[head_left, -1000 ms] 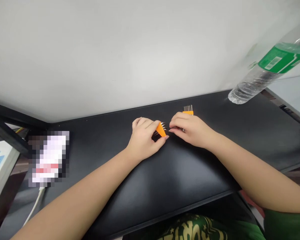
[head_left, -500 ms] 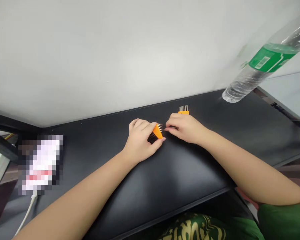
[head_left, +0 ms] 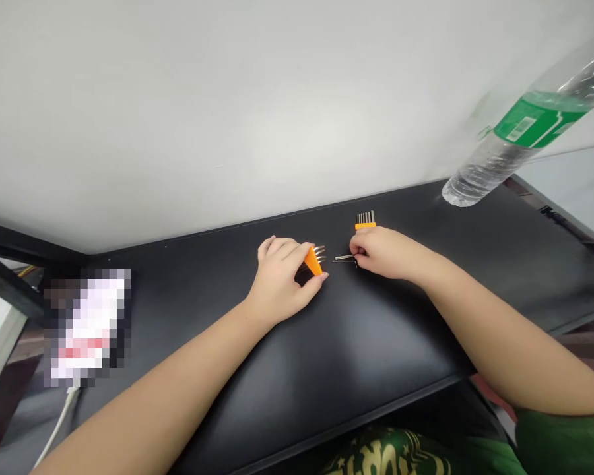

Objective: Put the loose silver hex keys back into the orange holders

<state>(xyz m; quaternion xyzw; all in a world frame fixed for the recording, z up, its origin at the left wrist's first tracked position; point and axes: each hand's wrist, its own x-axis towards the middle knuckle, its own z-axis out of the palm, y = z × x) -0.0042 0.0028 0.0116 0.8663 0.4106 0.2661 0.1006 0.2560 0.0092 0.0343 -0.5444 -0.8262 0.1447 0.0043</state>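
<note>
My left hand (head_left: 284, 277) is closed round an orange hex key holder (head_left: 313, 261), gripped between thumb and fingers. The curved metal ends of several keys stick out of its right side, and the fingers hide the rest. My right hand (head_left: 383, 251) rests low over the table a short way to the right, with thumb and fingertips pinched on a thin silver hex key (head_left: 345, 256). Just below it lies a finer hex key (head_left: 344, 261) with a bent end. Beyond my right hand, partly covered by it, sits a second orange holder (head_left: 365, 226) with a row of metal shafts.
The black tabletop (head_left: 297, 382) runs along a pale wall (head_left: 228, 119). At the back right stands a clear water bottle (head_left: 480, 168) with a green label. A blurred-out device (head_left: 92, 316) lies at the left, with a white cable (head_left: 57, 422).
My right hand has drawn back to the right from the holder, and thin keys now show between the hands. My left hand keeps its grip. The view has shifted slightly.
</note>
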